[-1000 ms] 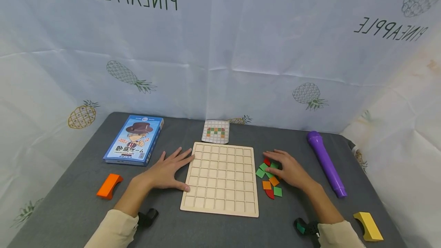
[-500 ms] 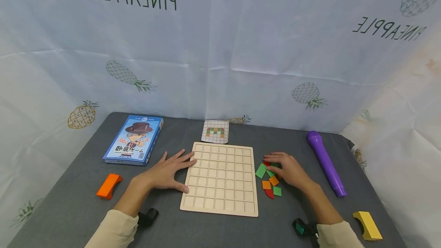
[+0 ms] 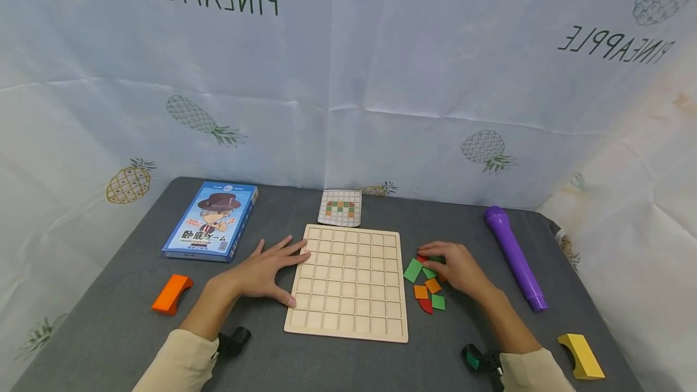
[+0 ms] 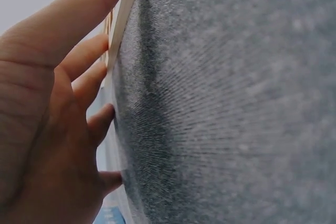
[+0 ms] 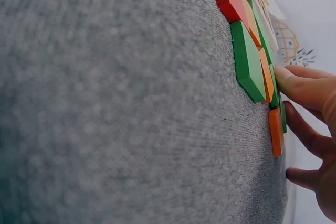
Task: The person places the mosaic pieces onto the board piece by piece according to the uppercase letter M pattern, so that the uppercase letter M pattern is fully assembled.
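Observation:
In the head view my left hand [image 3: 258,274] rests with spread fingers on the left edge of a wooden grid board [image 3: 348,283]. The left wrist view shows its thumb [image 4: 79,11] against the board's side. Right of the board, my right hand [image 3: 457,268] reaches over a small cluster of flat tiles. They include a green tile [image 3: 412,270], an orange square [image 3: 421,292] and a red quarter-round [image 3: 426,306]. Its thumb [image 5: 294,85] touches a green tile in the right wrist view; whether any tile is pinched is partly hidden.
Behind the board lies a pattern card [image 3: 340,208] with coloured squares. A blue game box [image 3: 212,219] and orange arch block [image 3: 172,294] are at left. At right are a purple toy microphone [image 3: 516,259] and yellow arch block [image 3: 581,357].
Two green tiles beside the board have shifted together into one strip. My right hand's fingers moved slightly over the tiles. My left hand stays at the board's edge with small finger movements.

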Demonstrator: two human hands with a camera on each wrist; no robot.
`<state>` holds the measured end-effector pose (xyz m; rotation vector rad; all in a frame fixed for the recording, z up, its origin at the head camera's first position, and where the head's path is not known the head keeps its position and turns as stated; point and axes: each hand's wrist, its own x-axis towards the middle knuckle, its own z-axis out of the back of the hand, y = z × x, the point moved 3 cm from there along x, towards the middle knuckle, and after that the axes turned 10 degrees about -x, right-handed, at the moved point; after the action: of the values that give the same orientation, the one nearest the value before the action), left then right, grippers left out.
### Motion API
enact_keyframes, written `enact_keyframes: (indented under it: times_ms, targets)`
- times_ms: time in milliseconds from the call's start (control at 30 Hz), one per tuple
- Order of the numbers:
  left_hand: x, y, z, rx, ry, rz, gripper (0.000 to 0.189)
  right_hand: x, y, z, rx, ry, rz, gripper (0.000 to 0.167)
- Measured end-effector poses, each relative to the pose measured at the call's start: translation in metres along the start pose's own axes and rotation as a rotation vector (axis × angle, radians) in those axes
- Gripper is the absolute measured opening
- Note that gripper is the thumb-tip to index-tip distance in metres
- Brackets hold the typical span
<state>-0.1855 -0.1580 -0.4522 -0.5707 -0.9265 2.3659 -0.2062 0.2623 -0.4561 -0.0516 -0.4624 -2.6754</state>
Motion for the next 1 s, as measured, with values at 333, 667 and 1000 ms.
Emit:
enact_keyframes:
  times_ms: [333,667,1000]
  targets:
    - [0.000,0.001,-0.002,-0.040,0.008,-0.010,0.103,0.000,0.001,0.000,0.020,-0.041,0.012,0.025]
    - [0.003,0.001,-0.002,-0.060,0.032,-0.006,0.105,0.002,0.000,0.004,0.037,-0.048,0.009,0.024]
    - [0.004,0.000,-0.002,-0.080,0.042,-0.020,0.105,0.007,0.006,0.015,0.088,-0.035,0.002,0.023]
